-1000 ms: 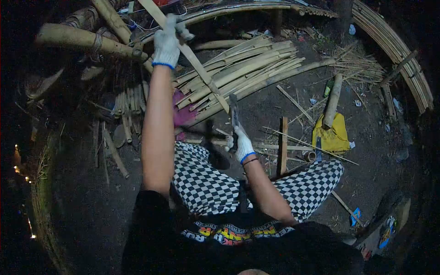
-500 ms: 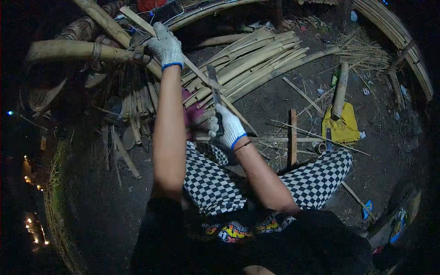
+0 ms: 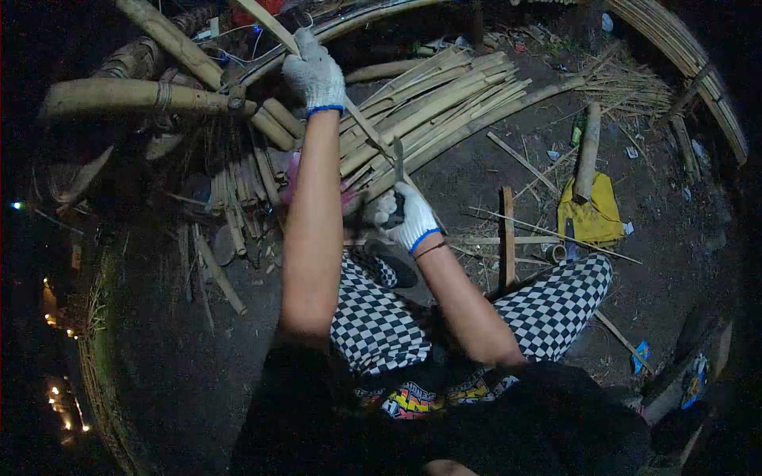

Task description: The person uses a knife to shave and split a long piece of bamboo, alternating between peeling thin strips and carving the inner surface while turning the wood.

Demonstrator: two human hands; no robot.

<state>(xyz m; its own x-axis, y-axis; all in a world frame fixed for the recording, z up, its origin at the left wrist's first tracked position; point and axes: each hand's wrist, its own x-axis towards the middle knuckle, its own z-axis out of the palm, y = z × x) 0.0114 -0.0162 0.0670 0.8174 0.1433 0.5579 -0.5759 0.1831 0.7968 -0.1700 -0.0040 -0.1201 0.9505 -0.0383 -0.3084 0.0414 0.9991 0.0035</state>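
Note:
My left hand (image 3: 314,73), in a white glove with a blue cuff, is closed around a long pale bamboo strip (image 3: 365,123). The strip runs from the top of the view down to the right, past my right hand (image 3: 406,214). That hand, gloved the same way, is wrapped round the dark handle of a knife (image 3: 398,159). The blade points up and lies against the strip. Behind both hands lies a pile of split bamboo (image 3: 444,103).
A yellow cloth (image 3: 591,218) lies at the right with a bamboo piece (image 3: 589,151) on it. Thick bamboo poles (image 3: 143,94) extend from the upper left. A wooden slat (image 3: 508,238) stands near my checkered knee. Short bamboo pieces (image 3: 218,274) lie at the left.
My left hand has moved right and slightly up with the strip. My right hand and the knife have shifted a little to the right.

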